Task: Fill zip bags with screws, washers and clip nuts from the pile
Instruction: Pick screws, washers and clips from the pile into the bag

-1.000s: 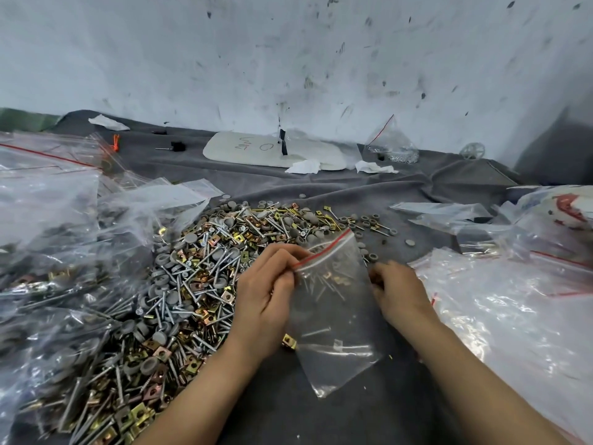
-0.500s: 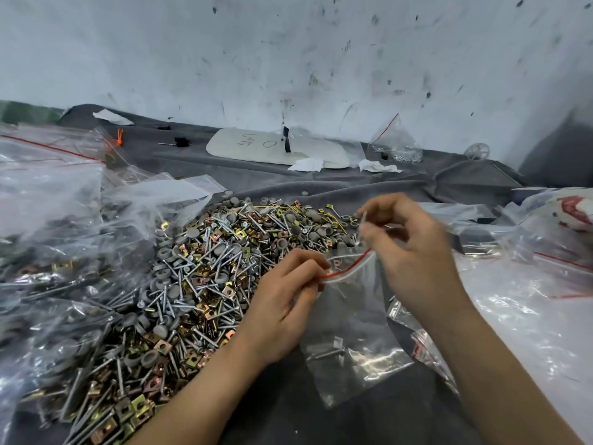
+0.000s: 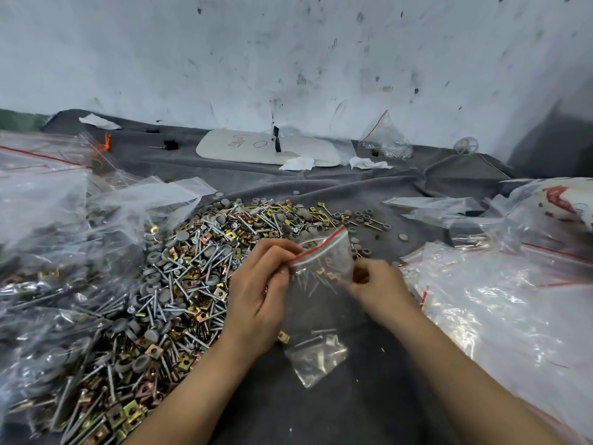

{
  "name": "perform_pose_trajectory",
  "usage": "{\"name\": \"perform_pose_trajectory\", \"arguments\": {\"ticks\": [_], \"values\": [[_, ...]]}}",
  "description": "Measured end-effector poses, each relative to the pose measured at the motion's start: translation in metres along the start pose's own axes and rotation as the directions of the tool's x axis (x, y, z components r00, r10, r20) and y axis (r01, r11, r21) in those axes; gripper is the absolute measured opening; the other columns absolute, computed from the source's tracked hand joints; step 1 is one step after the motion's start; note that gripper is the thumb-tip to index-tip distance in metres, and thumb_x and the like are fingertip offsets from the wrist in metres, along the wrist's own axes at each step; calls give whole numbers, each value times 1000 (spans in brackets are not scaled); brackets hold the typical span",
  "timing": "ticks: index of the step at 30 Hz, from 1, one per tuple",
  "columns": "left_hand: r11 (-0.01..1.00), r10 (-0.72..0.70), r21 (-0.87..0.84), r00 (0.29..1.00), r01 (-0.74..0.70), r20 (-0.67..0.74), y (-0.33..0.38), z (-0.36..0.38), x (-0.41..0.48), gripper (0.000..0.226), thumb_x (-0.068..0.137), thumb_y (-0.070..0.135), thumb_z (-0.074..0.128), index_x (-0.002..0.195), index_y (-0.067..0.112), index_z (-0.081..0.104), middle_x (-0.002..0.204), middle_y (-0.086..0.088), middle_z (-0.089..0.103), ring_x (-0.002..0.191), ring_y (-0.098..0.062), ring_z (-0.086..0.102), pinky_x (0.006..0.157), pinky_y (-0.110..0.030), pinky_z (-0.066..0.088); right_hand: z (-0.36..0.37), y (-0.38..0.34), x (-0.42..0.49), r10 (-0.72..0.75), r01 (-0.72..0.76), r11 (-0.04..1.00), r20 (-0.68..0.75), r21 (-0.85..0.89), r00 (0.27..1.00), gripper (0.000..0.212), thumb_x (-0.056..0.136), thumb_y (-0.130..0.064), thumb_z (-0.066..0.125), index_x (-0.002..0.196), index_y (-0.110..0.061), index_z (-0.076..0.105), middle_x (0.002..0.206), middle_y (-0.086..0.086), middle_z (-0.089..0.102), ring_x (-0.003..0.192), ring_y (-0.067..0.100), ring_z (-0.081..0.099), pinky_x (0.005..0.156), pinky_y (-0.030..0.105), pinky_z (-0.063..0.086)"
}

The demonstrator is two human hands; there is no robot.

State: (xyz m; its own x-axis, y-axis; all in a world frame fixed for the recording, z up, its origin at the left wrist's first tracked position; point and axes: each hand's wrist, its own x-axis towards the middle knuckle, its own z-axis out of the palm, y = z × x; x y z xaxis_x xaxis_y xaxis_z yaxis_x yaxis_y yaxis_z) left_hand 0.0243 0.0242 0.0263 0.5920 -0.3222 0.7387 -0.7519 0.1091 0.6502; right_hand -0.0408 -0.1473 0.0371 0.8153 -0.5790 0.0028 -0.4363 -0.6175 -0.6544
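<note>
**Right hand back down beside the zip bag**

Since half a second ago our right hand [image 3: 380, 285] has dropped from above the bag's mouth to its right edge, and the zip bag [image 3: 321, 316] hangs straighter. We hold it over the grey cloth [image 3: 369, 412], just right of the pile [image 3: 179, 284]. Our left hand [image 3: 260, 297] pinches the red zip strip [image 3: 316, 248] and holds the mouth up. A few screws [image 3: 316, 337] lie at the bottom and more pieces blur halfway down, so we judge this bag only begun. To the left crowd filled bags [image 3: 48, 268], and on the right wait empty bags [image 3: 500, 300]. The pile is large, so much is left. Motion blur hides our right fingers: they curl at the bag's edge, but we cannot tell whether they grip it. Nor can we make out any washers inside the bag.
</note>
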Motion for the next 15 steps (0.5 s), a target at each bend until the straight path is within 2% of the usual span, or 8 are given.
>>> {"name": "perform_pose_trajectory", "arguments": {"ticks": [3,7,8,10,12,13,15], "values": [[1000,-5,1,1000,5,-14,-1,0,0,27,88,16,39,83,2,62,98,-7,63,91,-16,60,76,-29,47,10,4,7,12,-8,985,24,-173,1000,14,84,-32,69,91,-19,68,88,-1,66,83,19,62,66,26,40],[999,-35,8,999,35,-14,-3,-1,4,24,87,18,39,83,8,61,98,-4,62,91,-14,58,76,-27,45,10,0,13,-2,3,969,4,-247,1000,13,92,-25,59,95,-12,61,103,9,64,90,26,59,73,29,44],[999,-43,20,999,43,1,-3,-1,4,25,87,18,39,83,6,61,98,-4,62,91,-14,58,76,-26,44,6,-1,12,-22,11,982,-55,-188,998,10,93,-20,57,97,-11,59,105,10,64,91,24,58,74,28,43],[998,-48,39,998,46,50,-3,0,3,28,87,19,39,82,3,62,100,-5,61,91,-12,58,76,-21,42,-9,-8,6,-41,56,996,-217,64,975,7,93,-12,56,99,-15,58,98,4,66,89,20,61,74,27,45],[999,-34,43,994,29,107,-2,2,1,29,87,17,39,82,1,62,102,-5,60,94,-8,56,78,-15,40,-28,-22,-6,-115,234,926,-368,295,923,18,93,-8,55,99,-25,58,91,-8,65,88,11,64,71,15,46],[999,-23,47,991,17,129,-1,3,1,28,87,16,39,82,0,62,103,-5,60,95,-6,56,80,-13,39,-36,-31,-12,-199,348,886,-426,307,882,22,92,-6,56,99,-27,59,90,-12,64,87,5,63,70,8,44],[998,-9,60,988,0,155,-1,4,2,29,87,15,39,82,-1,63,104,-5,60,97,-5,56,82,-14,39,-45,-50,-24,-427,540,830,-466,136,775,24,90,-5,59,95,-27,66,90,-14,63,86,3,59,72,6,41]]}}
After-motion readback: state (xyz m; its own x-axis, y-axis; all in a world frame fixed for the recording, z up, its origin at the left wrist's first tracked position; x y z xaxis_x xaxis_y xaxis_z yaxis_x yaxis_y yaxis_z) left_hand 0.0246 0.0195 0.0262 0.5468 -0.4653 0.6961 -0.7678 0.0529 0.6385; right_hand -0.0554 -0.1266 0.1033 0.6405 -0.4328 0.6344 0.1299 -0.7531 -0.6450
